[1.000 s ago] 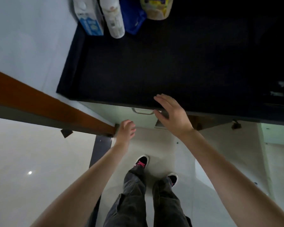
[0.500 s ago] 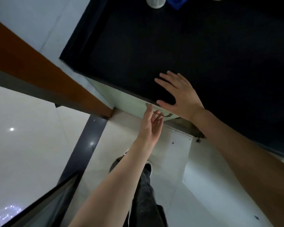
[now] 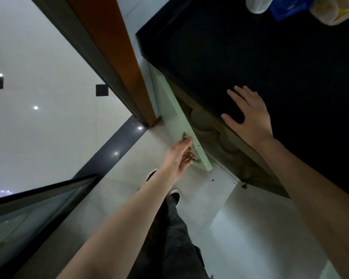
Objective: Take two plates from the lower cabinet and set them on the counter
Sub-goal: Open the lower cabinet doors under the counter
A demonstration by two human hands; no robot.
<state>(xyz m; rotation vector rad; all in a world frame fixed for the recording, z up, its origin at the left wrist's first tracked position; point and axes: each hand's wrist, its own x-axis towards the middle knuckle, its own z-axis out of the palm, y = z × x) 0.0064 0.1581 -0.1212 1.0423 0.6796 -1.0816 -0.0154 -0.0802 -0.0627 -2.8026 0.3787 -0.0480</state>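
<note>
Left hand at 6 o'clock of the pale green cabinet door, fingers curled around the metal handle, so grasping it; the door stands partly swung out from the cabinet front, edge-on to the camera. Right hand lies flat and spread, released, palm down on the black counter near its front edge, holding nothing; it looks like a brace while bending. Through the gap between door and counter edge, at 3 o'clock of the door, rounded pale shapes show inside the dim cabinet; they may be stacked dishes or bowls, but I cannot tell which, and no plate can be made out for certain. Bottles and packets sit at the far side of the counter, at 12 o'clock of the right hand, well apart from it. Judgement: step in hand is opening the lower cabinet; no plate fetched yet. Risks from here: door opened too little, so the reach knocks the crockery near the opening; door swung into the wooden frame at its 9 o'clock; dim interior leading to a wrong pick, bowl instead of plate; two plates lifted one-handed could slip; head close under the counter edge when stooping
</note>
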